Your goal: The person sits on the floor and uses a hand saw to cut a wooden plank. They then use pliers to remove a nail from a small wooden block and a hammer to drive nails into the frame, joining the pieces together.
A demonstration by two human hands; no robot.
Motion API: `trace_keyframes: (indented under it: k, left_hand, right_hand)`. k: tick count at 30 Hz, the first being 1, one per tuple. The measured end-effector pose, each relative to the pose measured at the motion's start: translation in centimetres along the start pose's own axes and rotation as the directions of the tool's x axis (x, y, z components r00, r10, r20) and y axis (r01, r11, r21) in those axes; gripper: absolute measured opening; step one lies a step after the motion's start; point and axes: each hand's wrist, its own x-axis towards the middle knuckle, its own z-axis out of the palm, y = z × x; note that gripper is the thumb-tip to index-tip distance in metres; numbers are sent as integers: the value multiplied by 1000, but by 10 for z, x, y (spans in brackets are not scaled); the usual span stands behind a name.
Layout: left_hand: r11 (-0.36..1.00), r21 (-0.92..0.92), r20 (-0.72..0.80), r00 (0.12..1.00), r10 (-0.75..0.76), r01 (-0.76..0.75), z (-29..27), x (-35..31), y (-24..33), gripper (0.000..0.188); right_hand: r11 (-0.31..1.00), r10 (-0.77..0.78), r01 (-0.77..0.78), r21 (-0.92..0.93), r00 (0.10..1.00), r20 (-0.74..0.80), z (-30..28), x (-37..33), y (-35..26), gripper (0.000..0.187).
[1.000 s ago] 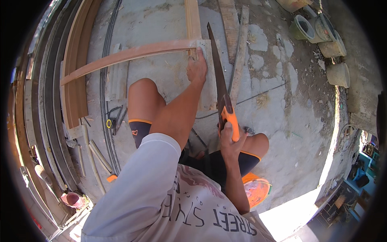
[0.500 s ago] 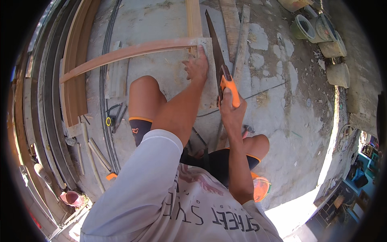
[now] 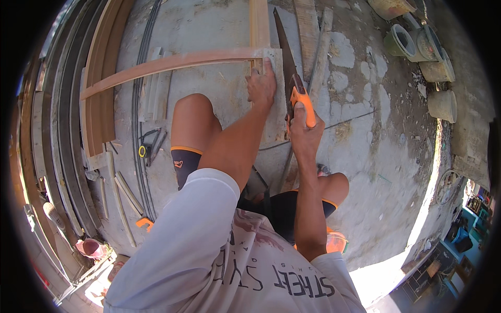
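My right hand point(image 3: 305, 129) is closed round the orange handle of a hand saw point(image 3: 284, 47). The blade points away from me, alongside the right edge of a pale board point(image 3: 274, 117); whether its teeth touch the wood I cannot tell. My left hand point(image 3: 262, 86) presses on the board's far end, where a long reddish wooden strip point(image 3: 177, 61) meets it. One finger lies along the strip's end, and the others curl at its near side. Beyond this corner, a light wooden plank point(image 3: 259, 23) runs away from me.
Long timbers point(image 3: 73, 130) lie stacked on the left, beside dark rods point(image 3: 138, 104). A yellow tape measure point(image 3: 142, 151) and pliers-like tools rest near my left knee. Buckets point(image 3: 399, 40) stand at the far right. An orange container point(image 3: 336, 242) sits by my right leg.
My right hand and the saw have slid slightly away from me along the board's edge. The left hand's fingers have drawn closer together at the corner. The whole view has shifted a little.
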Motion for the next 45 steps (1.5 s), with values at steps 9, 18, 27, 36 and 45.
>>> trace_keyframes:
  k: [9,18,27,36,45]
  left_hand:
    - [1000,5,-41,999,9,-9,-1,1,-4,89]
    - [1000,5,-18,1000,-18,18,4,0,-6,89]
    - [1000,10,-8,1000,-15,15,-5,-3,1,88]
    - [999,25,-21,999,-29,29,-3,0,-3,87]
    - [1000,-7,-33,999,11,-11,-3,-3,2,87]
  right_hand:
    - [984,-2,-2,-176,1000,-20,-87,-219,7,52]
    - [994,110,-110,12,993,32,-2,14,-29,37]
    - [997,23,-26,-68,999,-43,-83,-190,12,53]
    - [999,23,-23,-34,1000,7,-8,-28,7,33]
    - [1000,24,-24,11,1000,-6,-65,-152,29,49]
